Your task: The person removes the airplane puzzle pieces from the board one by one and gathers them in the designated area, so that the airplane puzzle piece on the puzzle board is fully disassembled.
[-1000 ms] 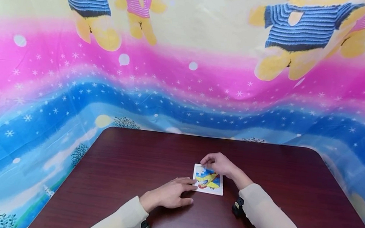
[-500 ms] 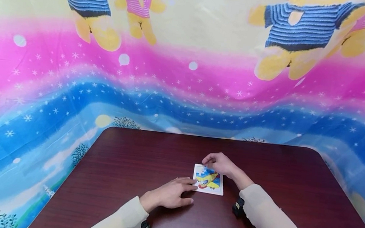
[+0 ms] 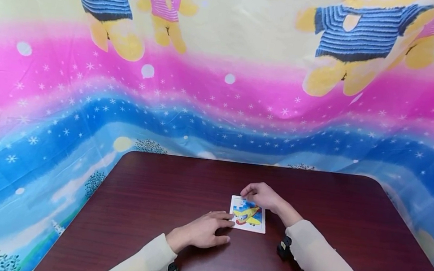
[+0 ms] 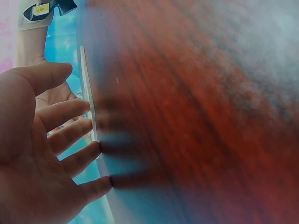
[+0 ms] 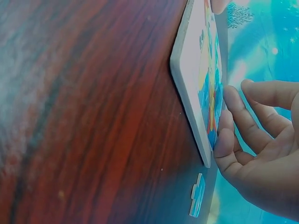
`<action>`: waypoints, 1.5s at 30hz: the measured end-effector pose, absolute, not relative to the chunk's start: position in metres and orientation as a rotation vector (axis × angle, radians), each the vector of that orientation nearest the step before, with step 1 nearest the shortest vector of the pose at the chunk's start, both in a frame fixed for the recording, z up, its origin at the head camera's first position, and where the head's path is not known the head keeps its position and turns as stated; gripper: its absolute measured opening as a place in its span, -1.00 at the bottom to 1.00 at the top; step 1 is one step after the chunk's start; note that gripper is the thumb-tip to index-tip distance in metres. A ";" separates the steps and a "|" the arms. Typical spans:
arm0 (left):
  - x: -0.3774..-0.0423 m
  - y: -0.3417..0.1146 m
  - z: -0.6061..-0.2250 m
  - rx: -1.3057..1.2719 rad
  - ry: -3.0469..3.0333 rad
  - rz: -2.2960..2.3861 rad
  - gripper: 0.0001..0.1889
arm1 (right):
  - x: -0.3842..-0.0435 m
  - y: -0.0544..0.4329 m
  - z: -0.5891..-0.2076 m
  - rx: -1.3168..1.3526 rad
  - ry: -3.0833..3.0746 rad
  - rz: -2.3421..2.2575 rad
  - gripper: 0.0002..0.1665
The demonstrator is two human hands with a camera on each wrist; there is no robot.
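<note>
On puzzle [image 3: 247,217]: splayed left hand [image 3: 204,230], half-bent right hand [image 3: 263,195].

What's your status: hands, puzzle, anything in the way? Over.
Left hand touches left edge of airplane puzzle. Right hand covers far right corner, grip unclear. Puzzle flat on table. Loose piece beside it.

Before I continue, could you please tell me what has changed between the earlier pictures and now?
Almost nothing: at most, the right hand has shifted slightly rightward at the far edge of the puzzle. Nothing is visibly taken up or let go. The left hand still touches the puzzle's left edge, and the puzzle keeps its place on the table.
</note>
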State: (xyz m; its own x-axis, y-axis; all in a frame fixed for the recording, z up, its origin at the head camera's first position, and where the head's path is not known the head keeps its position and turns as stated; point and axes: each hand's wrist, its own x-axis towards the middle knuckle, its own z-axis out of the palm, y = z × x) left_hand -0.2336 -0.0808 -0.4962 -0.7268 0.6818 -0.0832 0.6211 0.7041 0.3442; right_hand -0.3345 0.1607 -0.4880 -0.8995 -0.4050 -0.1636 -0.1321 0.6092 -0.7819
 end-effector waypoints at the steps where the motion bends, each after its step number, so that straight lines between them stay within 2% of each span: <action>1: -0.234 -0.081 -0.496 1.048 2.707 0.436 -0.48 | -0.334 0.161 -0.488 -0.429 2.511 -1.186 -0.77; 45: -0.234 -0.081 -0.496 1.070 2.714 0.432 -0.48 | -0.334 0.162 -0.491 -0.375 2.524 -1.226 -0.79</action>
